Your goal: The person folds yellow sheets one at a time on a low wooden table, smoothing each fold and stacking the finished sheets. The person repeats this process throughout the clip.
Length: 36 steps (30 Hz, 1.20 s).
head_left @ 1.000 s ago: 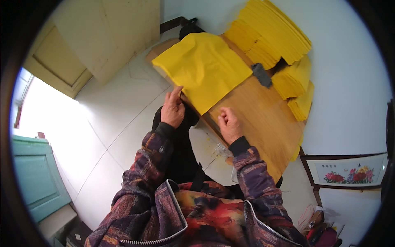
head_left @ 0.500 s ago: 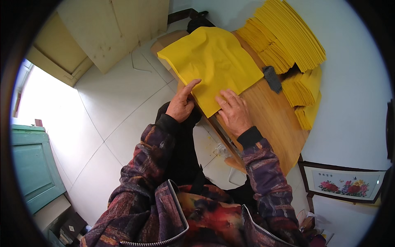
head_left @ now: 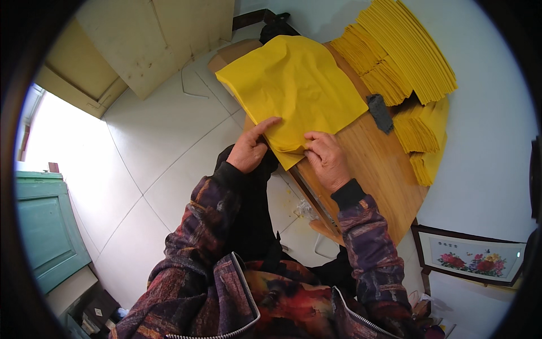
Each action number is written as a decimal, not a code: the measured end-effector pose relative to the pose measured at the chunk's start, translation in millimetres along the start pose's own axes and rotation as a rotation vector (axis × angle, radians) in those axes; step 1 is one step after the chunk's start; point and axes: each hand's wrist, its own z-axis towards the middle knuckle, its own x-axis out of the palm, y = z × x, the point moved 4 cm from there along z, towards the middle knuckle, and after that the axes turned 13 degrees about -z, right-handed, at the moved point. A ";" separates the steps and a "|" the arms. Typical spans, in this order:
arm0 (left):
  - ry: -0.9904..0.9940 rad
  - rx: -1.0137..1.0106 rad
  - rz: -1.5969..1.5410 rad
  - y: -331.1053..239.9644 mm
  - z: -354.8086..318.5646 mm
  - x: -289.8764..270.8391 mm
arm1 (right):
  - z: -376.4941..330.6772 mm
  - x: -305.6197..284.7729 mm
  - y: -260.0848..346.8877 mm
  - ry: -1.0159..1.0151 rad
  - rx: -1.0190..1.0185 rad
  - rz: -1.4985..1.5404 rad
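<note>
A large yellow sheet (head_left: 299,85), soft and slightly creased like cloth, lies over the left part of the wooden table. My left hand (head_left: 248,148) rests at the sheet's near left edge, its index finger stretched out on the yellow surface and its other fingers partly hidden. At the near corner, my right hand (head_left: 328,161) pinches the sheet's edge between thumb and fingers. The upper layer is raised into a small fold there, and a lower yellow layer shows beneath it.
The wooden table (head_left: 375,181) runs to the right. Folded yellow stacks (head_left: 403,48) stand along its wall side, with a dark grey cloth-like piece (head_left: 380,113) beside them. Brown cardboard (head_left: 240,52) pokes out under the sheet. A framed flower picture (head_left: 471,254) is at right.
My right hand has gone from lying with spread fingers on the sheet to pinching its near edge and lifting a fold. The left hand has barely moved.
</note>
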 end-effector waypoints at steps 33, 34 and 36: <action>-0.243 -0.011 -0.069 25.0 11.2 -6.7 | -8.1 4.3 5.4 -0.067 0.043 -0.051; -0.232 0.007 -0.074 22.1 11.4 -5.7 | -6.2 4.9 1.9 -0.038 0.061 -0.002; -0.228 -0.013 -0.069 16.3 10.9 -5.1 | -3.1 7.2 -5.8 0.018 0.142 0.147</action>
